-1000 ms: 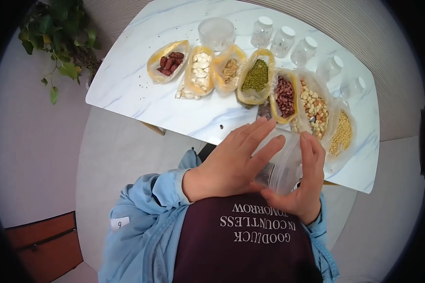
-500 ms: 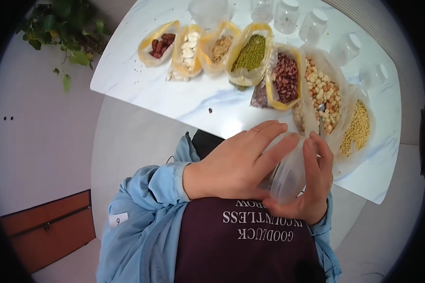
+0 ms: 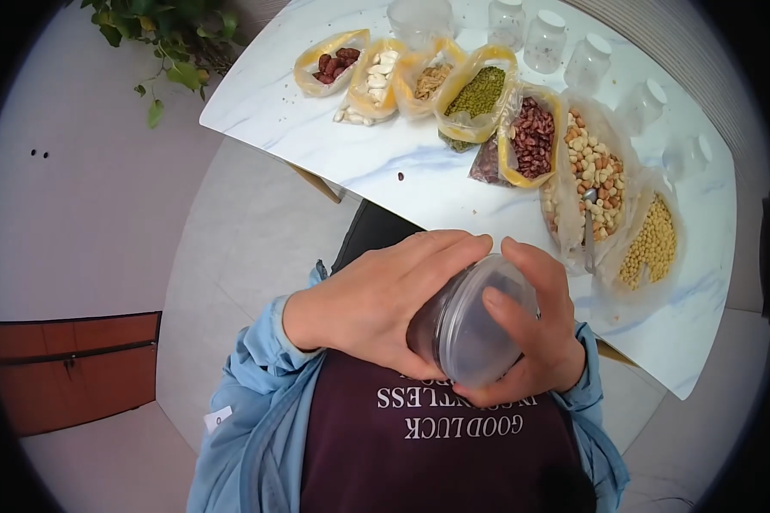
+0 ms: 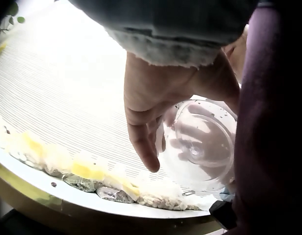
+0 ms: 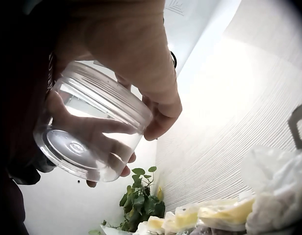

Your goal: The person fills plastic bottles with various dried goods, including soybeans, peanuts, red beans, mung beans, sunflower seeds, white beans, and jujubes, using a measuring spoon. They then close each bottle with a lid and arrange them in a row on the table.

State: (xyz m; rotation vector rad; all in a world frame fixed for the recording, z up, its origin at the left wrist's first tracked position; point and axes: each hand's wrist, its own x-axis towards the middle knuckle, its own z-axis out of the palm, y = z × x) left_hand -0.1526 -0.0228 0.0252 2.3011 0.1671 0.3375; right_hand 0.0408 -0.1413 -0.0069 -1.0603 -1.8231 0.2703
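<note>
I hold a clear plastic jar (image 3: 470, 329) in front of my chest, tilted with its round end toward the camera. My left hand (image 3: 376, 299) wraps over its left side, fingers curled across the top. The right hand (image 3: 535, 329) grips it from the right, with the thumb across the round face. In the left wrist view the jar (image 4: 202, 144) sits behind the left hand's fingers (image 4: 143, 147). Seen from the right wrist, the jar (image 5: 87, 134) looks see-through, and the right hand (image 5: 136, 73) is clasped round it.
On the marble table (image 3: 419, 192) stand open bags of red dates (image 3: 334, 64), white beans (image 3: 376, 77), green beans (image 3: 479, 92), red beans (image 3: 532, 137), peanuts (image 3: 595, 175) and yellow beans (image 3: 654, 239). Small white-lidded jars (image 3: 546, 38) line the back. A plant (image 3: 171, 43) hangs left.
The left hand's fingers went from straight over the jar to curled round it. The jar turned its round end up toward the camera and came closer to my chest.
</note>
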